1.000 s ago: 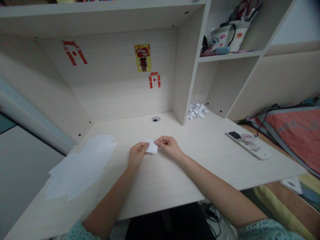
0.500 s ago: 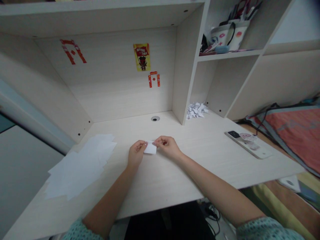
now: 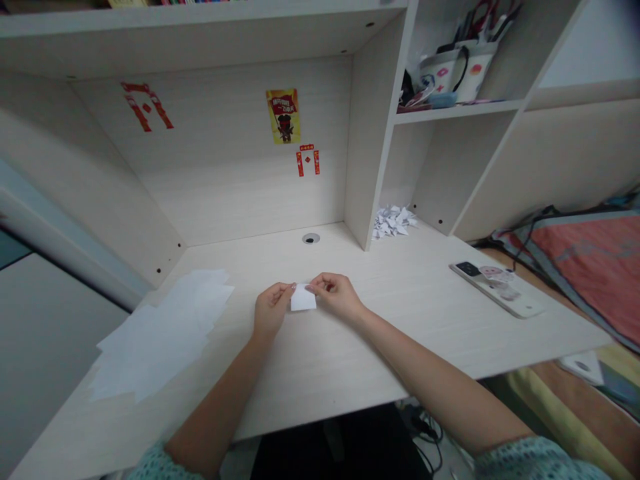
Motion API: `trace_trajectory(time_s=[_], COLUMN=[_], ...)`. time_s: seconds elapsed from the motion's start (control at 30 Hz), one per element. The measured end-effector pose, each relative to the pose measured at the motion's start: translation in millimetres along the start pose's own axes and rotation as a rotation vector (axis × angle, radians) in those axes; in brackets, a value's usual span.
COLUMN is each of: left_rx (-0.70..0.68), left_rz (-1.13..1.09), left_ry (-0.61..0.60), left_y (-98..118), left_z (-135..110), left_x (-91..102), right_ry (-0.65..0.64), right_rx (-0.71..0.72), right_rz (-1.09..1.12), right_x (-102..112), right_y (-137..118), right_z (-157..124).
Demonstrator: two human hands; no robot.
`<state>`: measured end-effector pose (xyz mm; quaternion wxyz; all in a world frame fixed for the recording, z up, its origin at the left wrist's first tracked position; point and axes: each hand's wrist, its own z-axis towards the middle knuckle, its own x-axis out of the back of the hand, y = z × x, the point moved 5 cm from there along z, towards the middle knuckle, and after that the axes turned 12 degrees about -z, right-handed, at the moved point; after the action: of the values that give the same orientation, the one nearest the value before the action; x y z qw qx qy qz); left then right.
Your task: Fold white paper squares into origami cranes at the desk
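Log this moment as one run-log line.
left hand, right hand: pinching small white paper square | beside: white paper sheets | back: folded paper pile

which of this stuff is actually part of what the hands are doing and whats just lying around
In use:
- left hand and right hand, both pinching
- small white paper square
- probably the loose white sheets
- probably the folded white paper pile

Just lying about:
- mugs on the shelf
- long white patterned device
- red-and-yellow wall sticker
- striped bedding
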<state>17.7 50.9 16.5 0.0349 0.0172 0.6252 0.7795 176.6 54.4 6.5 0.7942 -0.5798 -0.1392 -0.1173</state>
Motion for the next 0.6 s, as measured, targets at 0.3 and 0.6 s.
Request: trace_trajectory(time_s=[0.3, 0.6], left_rx=[0.116, 0.167], left_rz=[-0.01, 0.074], left_ry=[-0.152, 0.003], left_y=[-9.8, -12.1], left_z=[-1.4, -3.4], left_x=[-12.5, -5.2], right_ry=[0.07, 0.04], right_rx=[0.009, -0.012], right_rz=[0.023, 0.081], right_x=[3.3, 0.6], right_y=[3.9, -0.6], right_z=[2.7, 1.8])
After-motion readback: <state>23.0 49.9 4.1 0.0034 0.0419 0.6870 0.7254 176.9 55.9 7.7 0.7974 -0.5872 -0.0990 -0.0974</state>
